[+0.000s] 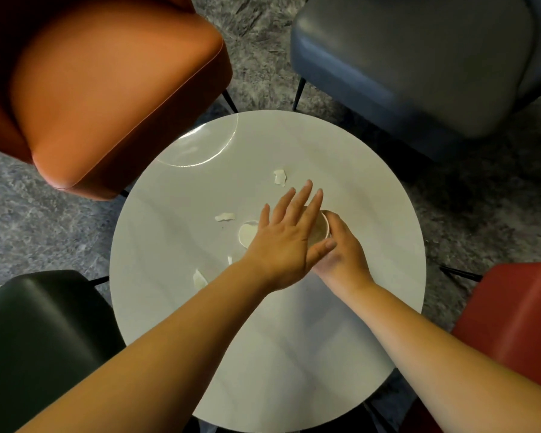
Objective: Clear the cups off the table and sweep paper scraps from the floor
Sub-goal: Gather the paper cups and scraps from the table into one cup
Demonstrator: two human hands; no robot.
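Green chair (35,339): I see it far left of the grip, at the lower edge of the round table (294,354).
Orange chair (107,89): up and left of the grip, its seat corner close to the table rim.
Scrap by forearm (199,279): a torn paper piece on the tabletop, down and left of the grip, just beside my left forearm.
Scrap near thumb side (225,217): a small white piece left of the grip, near the second cup.
Second cup (247,234): I make out a pale rim just left of the grip, partly hidden under my left hand; I cannot tell if it stands or lies.
Left hand (286,242): released, fingers straight and spread, laid over the held cup, thumb reaching across toward the right hand.
Far scrap (279,177): beyond the grip, just past my left fingertips.
Paper cup (320,228): the task's thing, on the tabletop near its middle, tilted, inside the grip.
Right hand (344,254): grasping the paper cup, fingers curled round its right side.
Grey chair (419,67): well beyond and right of the grip.
Red chair (512,323): right of the grip, below it.
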